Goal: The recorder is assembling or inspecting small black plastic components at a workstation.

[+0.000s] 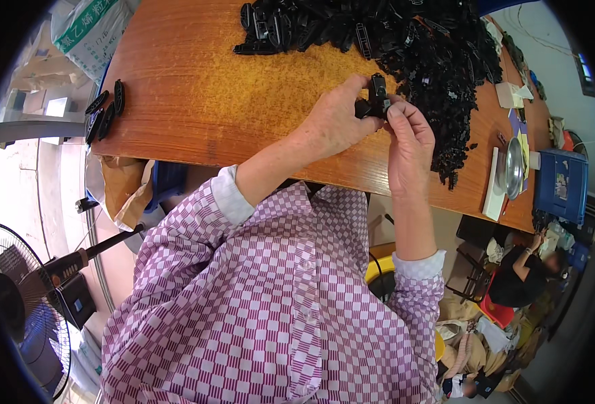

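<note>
Both hands pinch one small black plastic part (377, 97) — left hand (334, 121) beside it, right hand (411, 138) just below.

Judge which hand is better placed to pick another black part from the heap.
Right, probably: the right hand sits beside the heap of black parts. The left hand is farther from it. Both grip the small black piece.

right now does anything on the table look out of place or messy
Nothing looks damaged or spilled. The black parts lie in a loose heap that trails toward the table edge, and a few parts sit apart at its left corner. Both hands, left and right, hold one part.
</note>
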`<state>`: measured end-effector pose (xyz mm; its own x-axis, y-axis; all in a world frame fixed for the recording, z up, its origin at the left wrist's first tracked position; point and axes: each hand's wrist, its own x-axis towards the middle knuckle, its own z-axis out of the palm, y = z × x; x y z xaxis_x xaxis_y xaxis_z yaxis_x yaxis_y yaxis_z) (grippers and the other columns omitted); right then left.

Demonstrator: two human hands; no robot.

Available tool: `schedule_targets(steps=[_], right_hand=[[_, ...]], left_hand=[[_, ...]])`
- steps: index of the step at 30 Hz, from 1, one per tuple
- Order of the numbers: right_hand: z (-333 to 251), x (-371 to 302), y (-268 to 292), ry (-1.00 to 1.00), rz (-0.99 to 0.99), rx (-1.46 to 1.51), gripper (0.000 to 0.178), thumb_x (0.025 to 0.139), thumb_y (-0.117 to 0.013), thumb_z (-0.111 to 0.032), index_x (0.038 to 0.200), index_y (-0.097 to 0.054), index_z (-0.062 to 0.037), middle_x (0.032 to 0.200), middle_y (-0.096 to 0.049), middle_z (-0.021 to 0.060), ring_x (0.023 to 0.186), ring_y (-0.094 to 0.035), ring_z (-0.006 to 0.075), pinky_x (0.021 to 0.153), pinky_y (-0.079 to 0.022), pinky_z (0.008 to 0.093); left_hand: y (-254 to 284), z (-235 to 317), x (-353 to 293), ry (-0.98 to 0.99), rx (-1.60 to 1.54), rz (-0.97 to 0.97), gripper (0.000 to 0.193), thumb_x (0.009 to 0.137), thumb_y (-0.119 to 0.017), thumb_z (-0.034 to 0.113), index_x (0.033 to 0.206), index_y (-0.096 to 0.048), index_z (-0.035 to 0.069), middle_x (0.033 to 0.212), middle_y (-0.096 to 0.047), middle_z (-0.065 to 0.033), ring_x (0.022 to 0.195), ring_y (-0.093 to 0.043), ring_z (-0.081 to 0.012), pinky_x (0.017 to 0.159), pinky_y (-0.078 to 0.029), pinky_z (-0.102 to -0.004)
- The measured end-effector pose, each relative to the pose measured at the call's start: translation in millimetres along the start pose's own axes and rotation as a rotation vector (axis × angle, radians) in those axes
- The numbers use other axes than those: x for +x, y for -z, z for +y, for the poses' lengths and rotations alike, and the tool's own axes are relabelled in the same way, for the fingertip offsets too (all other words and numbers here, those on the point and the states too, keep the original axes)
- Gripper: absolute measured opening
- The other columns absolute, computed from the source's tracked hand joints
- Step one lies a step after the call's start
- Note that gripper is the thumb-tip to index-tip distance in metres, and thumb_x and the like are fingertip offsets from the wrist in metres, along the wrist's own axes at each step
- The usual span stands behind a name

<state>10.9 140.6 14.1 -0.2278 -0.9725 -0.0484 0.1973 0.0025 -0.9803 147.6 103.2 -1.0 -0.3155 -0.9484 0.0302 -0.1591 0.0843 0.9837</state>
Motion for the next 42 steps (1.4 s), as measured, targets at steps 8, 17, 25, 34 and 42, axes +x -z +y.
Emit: schedule_targets(steps=[8, 17, 25, 34, 42], right_hand=[[12.9, -3.3, -6.6, 0.024, 0.075, 0.076, 0.008, 0.088, -0.064, -0.008, 0.094, -0.063, -0.0022, 0.100, -0.063, 0.0042, 0.086, -0.055, 0.0095, 0.082, -0.043, 0.0258], [5.1, 4.6, -4.2, -0.162, -0.096, -0.053, 0.026, 0.088, -0.063, -0.007, 0.113, -0.056, -0.0009, 0.105, -0.063, 0.0057, 0.097, -0.056, 0.0110, 0.093, -0.041, 0.0255], [23.0, 14.8, 10.4, -0.208, -0.177, 0.074, 0.021, 0.088, -0.062, -0.004, 0.108, -0.056, -0.0010, 0.106, -0.065, 0.0084, 0.099, -0.060, 0.0117, 0.089, -0.046, 0.0249], [18.3, 53.1, 57.1, 0.358, -0.199, -0.985, 0.014, 0.085, -0.066, -0.010, 0.097, -0.065, -0.0044, 0.097, -0.061, 0.0077, 0.092, -0.056, 0.0189, 0.083, -0.044, 0.0307], [22.7, 94.0, 73.1, 0.582, -0.035, -1.721, 0.015, 0.078, -0.072, -0.024, 0.083, -0.064, -0.0118, 0.083, -0.054, 0.0005, 0.082, -0.051, 0.0221, 0.071, -0.037, 0.0363]], left_hand=[[-1.0, -1.1, -4.2, -0.007, 0.054, -0.011, 0.051, 0.077, -0.071, 0.014, 0.119, -0.045, 0.003, 0.081, -0.062, -0.0112, 0.074, -0.063, -0.0182, 0.064, -0.050, -0.0311], [-5.4, -20.8, -4.6, -0.093, -0.016, -0.061, 0.059, 0.082, -0.066, 0.008, 0.133, -0.037, 0.009, 0.102, -0.062, -0.0151, 0.099, -0.062, -0.0249, 0.082, -0.050, -0.0363], [-1.8, -22.4, 6.0, -0.049, -0.110, -0.213, 0.063, 0.082, -0.064, 0.001, 0.136, -0.034, 0.013, 0.105, -0.061, -0.0141, 0.102, -0.061, -0.0249, 0.085, -0.049, -0.0355], [88.7, -6.6, 1.8, 0.247, 0.794, -0.494, 0.029, 0.087, -0.062, 0.024, 0.112, -0.055, 0.012, 0.079, -0.060, -0.0069, 0.077, -0.062, -0.0221, 0.065, -0.050, -0.0379], [92.3, -8.9, 57.2, -0.553, 1.075, -0.228, 0.022, 0.075, -0.068, 0.015, 0.095, -0.063, 0.010, 0.092, -0.056, -0.0043, 0.093, -0.055, -0.0208, 0.077, -0.044, -0.0352]])
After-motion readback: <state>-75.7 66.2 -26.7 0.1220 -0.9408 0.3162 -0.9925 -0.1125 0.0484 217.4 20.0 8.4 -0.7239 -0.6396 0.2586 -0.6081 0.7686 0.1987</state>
